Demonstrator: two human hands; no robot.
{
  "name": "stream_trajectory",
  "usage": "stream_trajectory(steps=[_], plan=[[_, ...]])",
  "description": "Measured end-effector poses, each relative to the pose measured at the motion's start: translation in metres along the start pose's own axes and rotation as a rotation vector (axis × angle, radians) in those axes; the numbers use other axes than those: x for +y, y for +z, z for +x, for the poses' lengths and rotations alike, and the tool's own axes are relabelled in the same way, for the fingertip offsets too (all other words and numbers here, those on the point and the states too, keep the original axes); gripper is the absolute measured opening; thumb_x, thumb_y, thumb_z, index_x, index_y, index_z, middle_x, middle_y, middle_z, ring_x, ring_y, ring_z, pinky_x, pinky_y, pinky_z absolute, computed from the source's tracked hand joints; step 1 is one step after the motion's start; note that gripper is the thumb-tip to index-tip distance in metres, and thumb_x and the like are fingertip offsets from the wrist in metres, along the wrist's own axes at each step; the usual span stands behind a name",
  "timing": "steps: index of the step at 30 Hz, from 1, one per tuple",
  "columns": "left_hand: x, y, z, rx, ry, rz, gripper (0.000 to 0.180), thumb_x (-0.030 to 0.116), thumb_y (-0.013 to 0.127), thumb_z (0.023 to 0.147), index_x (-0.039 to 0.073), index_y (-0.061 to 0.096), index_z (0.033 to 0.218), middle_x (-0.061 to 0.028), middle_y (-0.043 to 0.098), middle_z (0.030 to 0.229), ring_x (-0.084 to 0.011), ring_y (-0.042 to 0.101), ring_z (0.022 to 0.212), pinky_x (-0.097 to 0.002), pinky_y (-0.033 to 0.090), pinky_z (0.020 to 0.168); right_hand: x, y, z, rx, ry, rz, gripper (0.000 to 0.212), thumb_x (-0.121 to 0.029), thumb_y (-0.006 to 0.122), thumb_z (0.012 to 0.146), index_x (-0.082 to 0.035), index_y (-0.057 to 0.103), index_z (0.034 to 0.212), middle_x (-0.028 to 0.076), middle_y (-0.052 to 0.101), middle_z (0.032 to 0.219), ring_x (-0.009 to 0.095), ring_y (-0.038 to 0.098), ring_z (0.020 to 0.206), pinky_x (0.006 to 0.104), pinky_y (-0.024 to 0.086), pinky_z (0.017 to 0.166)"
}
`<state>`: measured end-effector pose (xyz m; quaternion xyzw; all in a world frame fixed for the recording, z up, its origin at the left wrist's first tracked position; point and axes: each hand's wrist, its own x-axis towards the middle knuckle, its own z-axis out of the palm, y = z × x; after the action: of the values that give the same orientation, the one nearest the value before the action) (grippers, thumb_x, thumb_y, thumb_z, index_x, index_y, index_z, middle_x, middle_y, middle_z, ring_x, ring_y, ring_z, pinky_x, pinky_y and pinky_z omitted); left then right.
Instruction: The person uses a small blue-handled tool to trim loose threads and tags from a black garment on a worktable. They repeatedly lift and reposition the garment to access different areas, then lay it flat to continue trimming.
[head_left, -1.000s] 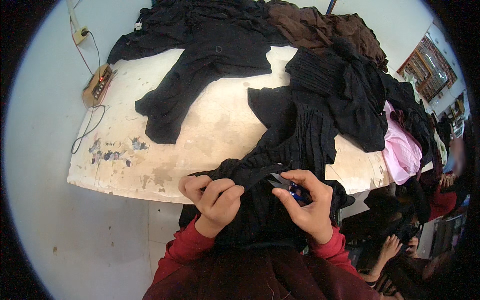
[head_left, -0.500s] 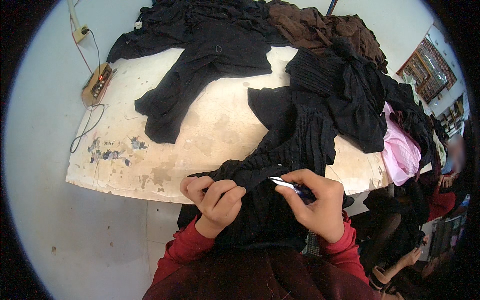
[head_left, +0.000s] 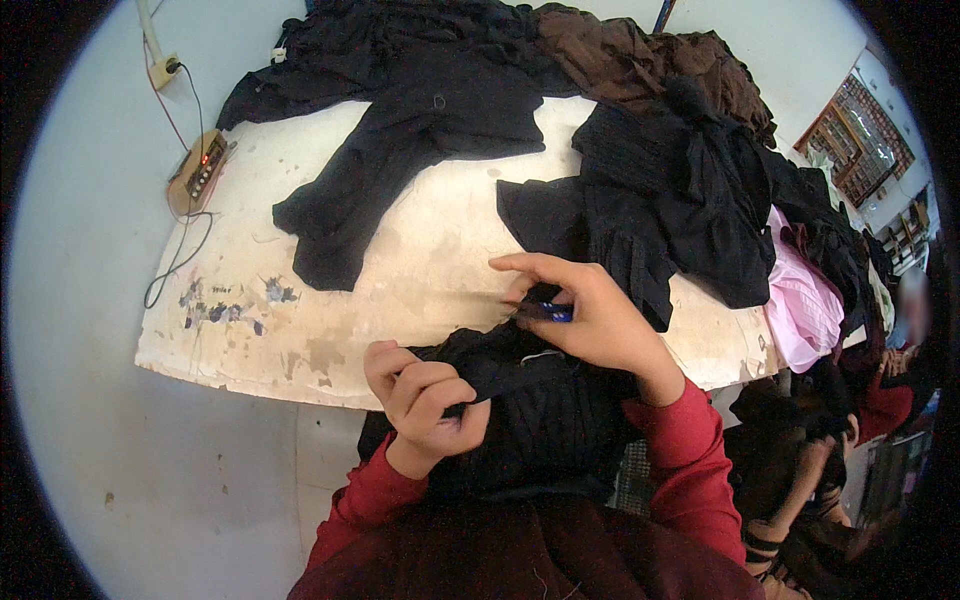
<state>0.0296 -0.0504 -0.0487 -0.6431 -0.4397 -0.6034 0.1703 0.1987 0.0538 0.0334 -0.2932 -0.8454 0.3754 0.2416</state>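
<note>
Fingers [head_left: 428, 372] of left hand [head_left: 425, 408] clenched on black garment [head_left: 545, 420], bunched and creased, lower centre; right hand [head_left: 606, 316], part-open mid-frame, grips blurred blue-handled snips [head_left: 557, 313].

I have two bare hands, left hand [head_left: 428, 400] and right hand [head_left: 605, 318], and one pair of blue-handled snips [head_left: 553, 312]. One tan boxy device [head_left: 190, 178] at ten o'clock, one brown cloth heap [head_left: 655, 62] at one, one pink cloth [head_left: 803, 300] at three; black cloth garments [head_left: 690, 195], perhaps three.

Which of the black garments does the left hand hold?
The nearest garment, pinched in the left hand and extending past the near edge of the table; the back-left black garment lies on it, untouched.
</note>
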Motion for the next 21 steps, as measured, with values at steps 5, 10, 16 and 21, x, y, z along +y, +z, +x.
stream_trajectory(steps=[5, 10, 16, 21], plan=[[-0.003, -0.006, 0.003, 0.125, -0.505, -0.443, 0.028, 0.016, 0.072, 0.074, 0.004, 0.052, 0.090, -0.0116, 0.052, 0.094, -0.0224, 0.048, 0.089, -0.0351, 0.041, 0.081, -0.003, 0.005, 0.001, 0.020, 0.003, 0.181, 0.051, 0.004, 0.068, 0.073, -0.010, 0.058, 0.121, 0.003, 0.063, 0.089, 0.011, 0.060, 0.082, 0.0262, 0.048, 0.073], [-0.006, -0.010, 0.020, -0.204, -0.858, -0.523, 0.040, 0.010, 0.077, 0.075, 0.000, 0.054, 0.106, -0.0094, 0.058, 0.099, -0.0147, 0.054, 0.091, -0.0259, 0.044, 0.078, 0.000, 0.009, -0.005, 0.114, 0.008, 0.254, 0.050, 0.007, 0.069, 0.073, -0.008, 0.058, 0.120, 0.001, 0.060, 0.101, 0.008, 0.055, 0.090, 0.0228, 0.045, 0.078], [0.000, -0.011, 0.014, -0.283, -0.959, -0.424, 0.018, 0.007, 0.074, 0.077, -0.002, 0.061, 0.086, -0.0032, 0.063, 0.079, -0.0097, 0.055, 0.073, -0.0226, 0.043, 0.068, -0.007, -0.003, -0.018, 0.399, -0.064, -0.114, 0.043, -0.015, 0.076, 0.072, -0.008, 0.064, 0.112, 0.010, 0.062, 0.100, 0.022, 0.062, 0.092, 0.0302, 0.047, 0.081], [0.001, -0.005, 0.013, -0.258, -0.868, -0.369, 0.016, 0.006, 0.074, 0.078, -0.002, 0.062, 0.084, -0.0025, 0.062, 0.076, -0.0080, 0.054, 0.071, -0.0211, 0.042, 0.066, -0.009, -0.009, -0.015, 0.248, 0.052, -0.037, 0.041, -0.009, 0.074, 0.074, -0.004, 0.064, 0.113, 0.008, 0.060, 0.112, 0.015, 0.057, 0.099, 0.0248, 0.044, 0.075]])
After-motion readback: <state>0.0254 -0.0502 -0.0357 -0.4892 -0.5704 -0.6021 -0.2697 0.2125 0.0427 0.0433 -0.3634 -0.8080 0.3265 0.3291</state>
